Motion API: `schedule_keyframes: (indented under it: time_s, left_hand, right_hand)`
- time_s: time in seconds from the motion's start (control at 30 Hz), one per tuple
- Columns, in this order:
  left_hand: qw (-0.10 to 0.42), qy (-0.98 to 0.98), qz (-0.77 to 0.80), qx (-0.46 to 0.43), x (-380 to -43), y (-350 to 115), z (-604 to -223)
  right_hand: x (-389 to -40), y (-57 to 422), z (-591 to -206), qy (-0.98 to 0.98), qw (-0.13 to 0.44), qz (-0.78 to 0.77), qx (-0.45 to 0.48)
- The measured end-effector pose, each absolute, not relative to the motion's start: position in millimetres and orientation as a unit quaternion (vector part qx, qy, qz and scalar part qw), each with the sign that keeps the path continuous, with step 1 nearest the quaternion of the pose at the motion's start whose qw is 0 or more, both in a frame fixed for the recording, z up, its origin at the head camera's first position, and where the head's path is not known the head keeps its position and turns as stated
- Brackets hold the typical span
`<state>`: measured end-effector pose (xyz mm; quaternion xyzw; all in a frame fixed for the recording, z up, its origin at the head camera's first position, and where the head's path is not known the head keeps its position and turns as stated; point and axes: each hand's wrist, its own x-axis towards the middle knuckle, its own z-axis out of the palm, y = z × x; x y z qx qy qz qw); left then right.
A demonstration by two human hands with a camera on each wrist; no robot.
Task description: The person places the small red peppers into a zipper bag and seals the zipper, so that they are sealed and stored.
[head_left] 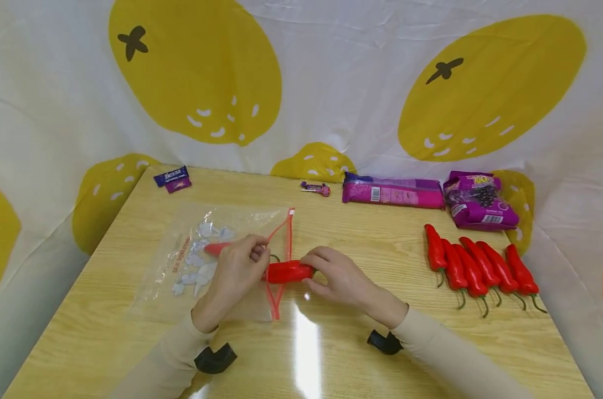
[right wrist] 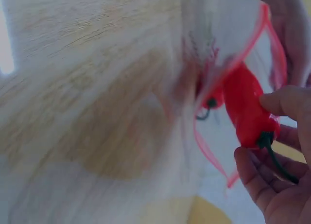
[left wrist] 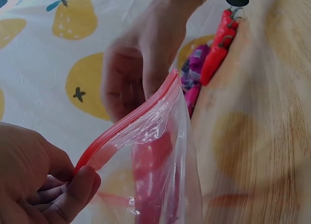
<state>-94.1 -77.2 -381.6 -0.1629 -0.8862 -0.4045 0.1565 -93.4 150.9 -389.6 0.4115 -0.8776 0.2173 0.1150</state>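
Note:
A clear zip bag (head_left: pixel 154 291) with a red zip edge and white printed shapes lies on the table, its mouth facing right. My left hand (head_left: pixel 240 265) pinches the zip edge, as the left wrist view shows, and the mouth gapes. In my right hand (head_left: pixel 338 277) I grip a red chili pepper (right wrist: pixel 245 107) near its green-stemmed end; its other end is inside the bag mouth. Another red pepper (head_left: pixel 217 249) lies inside the bag, partly hidden behind my left hand; its green stem shows near the mouth.
Several red peppers (head_left: pixel 473 271) lie in a row at the right. Along the back are a purple package (head_left: pixel 480 202), a long pink-purple packet (head_left: pixel 393 193), a lollipop (head_left: pixel 316 189) and small wrapped candies (head_left: pixel 174 178). A patterned cloth (head_left: pixel 331 83) hangs behind the table.

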Motion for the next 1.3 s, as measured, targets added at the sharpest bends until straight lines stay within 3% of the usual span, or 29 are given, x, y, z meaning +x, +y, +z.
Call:
schedule_keyframes:
  time_s: [0.23, 0.63, 0.73, 0.93, 1.03, 1.17, 1.3]
  left_hand:
    - [0.162, -0.883, -0.408, -0.166, -93.7, -73.1, -384.4]
    - [0.173, -0.879, -0.414, -0.163, -91.0, -72.2, -385.7]
    - [0.172, -0.880, -0.413, -0.162, -90.7, -72.3, -385.6]
    - [0.176, -0.881, -0.404, -0.171, -92.0, -72.2, -384.0]
    - [0.174, -0.883, -0.401, -0.171, -92.7, -72.8, -383.0]
    - [0.168, -0.885, -0.399, -0.169, -91.9, -74.5, -383.5]
    - [0.174, -0.885, -0.398, -0.164, -91.4, -76.4, -383.7]
  right_hand:
    - [-102.8, 109.4, -407.2, -0.867, -0.017, 0.304, 0.393]
    - [-112.3, 89.0, -413.9, -0.851, -0.089, 0.351, 0.381]
    - [-112.7, 113.7, -402.8, -0.868, -0.065, 0.354, 0.343]
    - [-114.4, 215.0, -389.5, -0.949, 0.144, 0.208, 0.191]
    - [-114.9, 268.4, -391.2, -0.965, 0.221, 0.103, 0.098]
    - [-109.0, 316.5, -392.3, -0.972, 0.235, 0.001, 0.003]
    - [-102.3, 336.5, -393.9, -0.986, 0.150, -0.062, -0.039]
